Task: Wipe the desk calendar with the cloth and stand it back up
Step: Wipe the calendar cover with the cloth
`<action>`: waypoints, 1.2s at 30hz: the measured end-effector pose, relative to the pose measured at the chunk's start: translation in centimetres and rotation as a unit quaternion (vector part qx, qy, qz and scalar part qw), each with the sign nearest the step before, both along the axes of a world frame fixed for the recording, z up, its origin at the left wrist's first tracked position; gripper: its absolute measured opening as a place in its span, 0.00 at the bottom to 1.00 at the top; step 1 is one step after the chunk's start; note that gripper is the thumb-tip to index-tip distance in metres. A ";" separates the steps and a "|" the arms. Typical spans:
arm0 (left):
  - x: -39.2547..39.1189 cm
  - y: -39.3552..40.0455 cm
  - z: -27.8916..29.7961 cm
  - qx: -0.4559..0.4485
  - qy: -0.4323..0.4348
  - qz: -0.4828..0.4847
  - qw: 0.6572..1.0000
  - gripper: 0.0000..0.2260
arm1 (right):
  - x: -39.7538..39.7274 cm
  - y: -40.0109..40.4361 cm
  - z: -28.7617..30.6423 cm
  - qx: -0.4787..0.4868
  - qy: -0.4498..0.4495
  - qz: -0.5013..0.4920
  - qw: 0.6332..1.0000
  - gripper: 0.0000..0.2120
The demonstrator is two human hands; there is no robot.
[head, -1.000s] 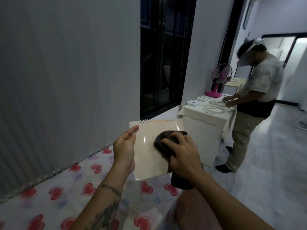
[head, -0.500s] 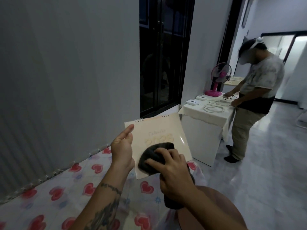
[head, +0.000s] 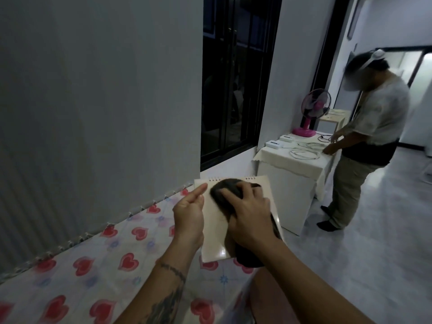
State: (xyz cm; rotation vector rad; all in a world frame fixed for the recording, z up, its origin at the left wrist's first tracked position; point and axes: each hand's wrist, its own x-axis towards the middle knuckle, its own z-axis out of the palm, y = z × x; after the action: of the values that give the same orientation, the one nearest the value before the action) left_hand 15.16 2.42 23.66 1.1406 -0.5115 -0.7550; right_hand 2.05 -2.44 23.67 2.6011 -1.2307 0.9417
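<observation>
The cream desk calendar (head: 216,235), spiral-bound along its top edge, is lifted above the heart-print tablecloth (head: 98,270) and tilted toward me. My left hand (head: 189,216) grips its left edge, index finger stretched up along the side. My right hand (head: 251,216) presses a dark cloth (head: 224,191) against the upper part of the calendar's face. The rest of the cloth hangs down behind my right wrist. The printing on the calendar is hidden by the cloth and hand.
A grey wall (head: 93,101) runs along the table's far edge. A dark window (head: 233,78) is ahead. Another person (head: 364,141) stands at a white-covered side table (head: 294,160) holding cables, with a pink fan (head: 313,113) on it. Tiled floor lies to the right.
My right hand slid the cloth from the calendar's lower middle up to its top edge. The calendar has dropped lower in view and tilted flatter.
</observation>
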 end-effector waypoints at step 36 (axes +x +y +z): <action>-3.0 -5.3 -2.6 0.036 -0.013 0.063 0.997 0.23 | -4.1 -4.1 -5.7 0.043 -0.018 0.079 0.996 0.28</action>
State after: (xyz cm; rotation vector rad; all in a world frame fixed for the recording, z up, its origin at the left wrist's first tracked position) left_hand 12.15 -2.91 21.02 1.2393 -0.4330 -0.6529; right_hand -2.08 -6.51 17.97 2.7950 -1.1097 0.9875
